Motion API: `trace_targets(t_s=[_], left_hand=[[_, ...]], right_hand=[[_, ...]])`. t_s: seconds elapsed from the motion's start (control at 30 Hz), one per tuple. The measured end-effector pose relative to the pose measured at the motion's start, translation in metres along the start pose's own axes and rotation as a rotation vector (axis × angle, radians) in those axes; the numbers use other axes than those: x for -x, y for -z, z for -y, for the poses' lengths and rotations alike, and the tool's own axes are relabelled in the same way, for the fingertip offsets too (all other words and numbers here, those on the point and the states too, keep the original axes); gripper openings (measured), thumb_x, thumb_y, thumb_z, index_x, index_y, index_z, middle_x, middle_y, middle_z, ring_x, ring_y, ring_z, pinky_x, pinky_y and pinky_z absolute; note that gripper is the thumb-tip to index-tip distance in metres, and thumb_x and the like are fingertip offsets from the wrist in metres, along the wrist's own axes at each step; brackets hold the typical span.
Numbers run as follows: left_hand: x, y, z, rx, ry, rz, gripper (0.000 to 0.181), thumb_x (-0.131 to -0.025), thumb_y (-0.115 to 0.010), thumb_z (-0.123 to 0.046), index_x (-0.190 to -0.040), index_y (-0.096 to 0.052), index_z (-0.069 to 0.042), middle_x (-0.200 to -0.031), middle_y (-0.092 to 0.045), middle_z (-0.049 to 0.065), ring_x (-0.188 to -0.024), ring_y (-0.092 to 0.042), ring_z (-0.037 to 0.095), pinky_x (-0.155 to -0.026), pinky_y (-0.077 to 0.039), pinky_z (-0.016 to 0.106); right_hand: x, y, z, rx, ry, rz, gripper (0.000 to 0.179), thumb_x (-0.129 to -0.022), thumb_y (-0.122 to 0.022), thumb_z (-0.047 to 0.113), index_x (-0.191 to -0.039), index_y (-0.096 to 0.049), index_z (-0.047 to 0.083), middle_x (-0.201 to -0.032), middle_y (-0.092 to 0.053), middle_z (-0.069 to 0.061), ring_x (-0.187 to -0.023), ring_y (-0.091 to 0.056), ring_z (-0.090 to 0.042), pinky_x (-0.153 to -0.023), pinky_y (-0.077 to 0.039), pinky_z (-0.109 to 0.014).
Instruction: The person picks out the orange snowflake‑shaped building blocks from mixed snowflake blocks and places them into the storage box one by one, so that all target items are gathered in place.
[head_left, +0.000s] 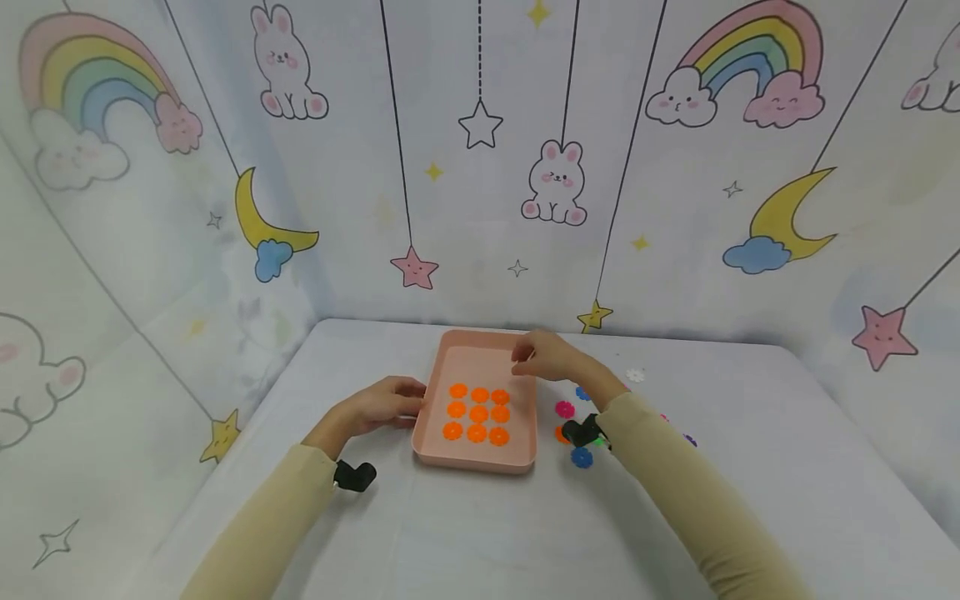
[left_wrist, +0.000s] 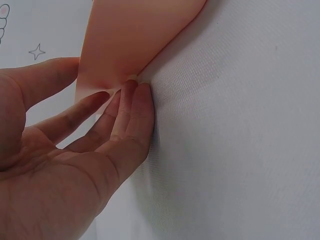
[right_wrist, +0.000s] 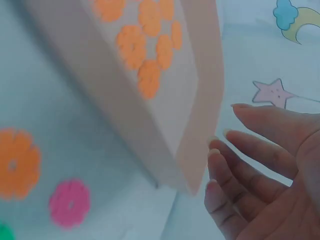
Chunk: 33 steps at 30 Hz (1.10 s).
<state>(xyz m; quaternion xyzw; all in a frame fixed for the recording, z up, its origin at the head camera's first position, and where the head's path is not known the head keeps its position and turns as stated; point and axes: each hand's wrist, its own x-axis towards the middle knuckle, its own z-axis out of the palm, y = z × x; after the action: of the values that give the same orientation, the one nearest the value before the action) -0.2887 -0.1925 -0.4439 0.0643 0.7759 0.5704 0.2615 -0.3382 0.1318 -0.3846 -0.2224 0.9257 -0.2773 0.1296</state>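
A pink tray (head_left: 480, 463) lies on the white table, with several orange flower-shaped pieces (head_left: 478, 413) laid out in rows in its nearer part. My left hand (head_left: 381, 405) is at the tray's left side. In the left wrist view, its fingertips (left_wrist: 144, 90) touch the tray's outer wall (left_wrist: 130, 40) low down, while the thumb reaches its upper edge. Over the tray's far right corner is my right hand (head_left: 553, 357), fingers loosely bent and apart. Nothing shows between them in the right wrist view, where the fingertips (right_wrist: 214, 152) appear close to the tray's corner.
Right of the tray, loose flower pieces in several colours lie scattered, among them a pink one (head_left: 565, 409), a blue one (head_left: 582, 457) and a white one (head_left: 635, 376). My right forearm (head_left: 675, 492) partly covers them. A patterned fabric wall (head_left: 480, 225) stands behind the table.
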Motion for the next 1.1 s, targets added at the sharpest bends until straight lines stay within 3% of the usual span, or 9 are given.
trace_targets(t_s=[0.23,0.5,0.73,1.1], left_hand=[[0.002,0.002,-0.001,-0.002,-0.003,0.011,0.051,-0.102,-0.06,-0.011,-0.145,-0.044,0.01,-0.146,-0.05,0.025,-0.118,-0.062,0.031,-0.103,-0.054,0.047],[-0.001,0.001,0.0,0.0,0.026,-0.022,0.05,-0.101,-0.063,-0.012,-0.145,-0.047,0.006,-0.144,-0.053,0.021,-0.115,-0.063,0.029,-0.101,-0.055,0.045],[-0.001,0.001,0.002,-0.005,0.019,-0.016,0.05,-0.101,-0.063,-0.013,-0.145,-0.047,0.006,-0.143,-0.053,0.021,-0.116,-0.063,0.029,-0.102,-0.054,0.046],[0.002,-0.001,-0.001,0.011,0.009,0.005,0.047,-0.102,-0.061,-0.011,-0.143,-0.048,0.008,-0.141,-0.055,0.022,-0.115,-0.063,0.029,-0.102,-0.054,0.045]], right_hand=[[0.04,0.013,-0.028,0.006,0.028,-0.012,0.023,-0.095,-0.073,0.017,-0.112,-0.07,0.001,-0.099,-0.069,-0.005,-0.09,-0.062,-0.022,-0.077,-0.058,-0.031],[0.074,0.006,-0.05,0.02,0.045,-0.017,0.026,-0.094,-0.074,0.016,-0.113,-0.069,-0.001,-0.098,-0.068,-0.004,-0.092,-0.06,-0.021,-0.081,-0.057,-0.033],[0.09,-0.011,-0.067,0.013,0.012,-0.01,0.025,-0.092,-0.076,0.018,-0.112,-0.07,0.003,-0.095,-0.065,0.002,-0.091,-0.058,-0.018,-0.078,-0.055,-0.031],[0.1,-0.03,-0.076,-0.018,0.024,-0.013,0.026,-0.088,-0.082,0.017,-0.107,-0.071,0.004,-0.09,-0.062,0.002,-0.087,-0.056,-0.017,-0.074,-0.055,-0.027]])
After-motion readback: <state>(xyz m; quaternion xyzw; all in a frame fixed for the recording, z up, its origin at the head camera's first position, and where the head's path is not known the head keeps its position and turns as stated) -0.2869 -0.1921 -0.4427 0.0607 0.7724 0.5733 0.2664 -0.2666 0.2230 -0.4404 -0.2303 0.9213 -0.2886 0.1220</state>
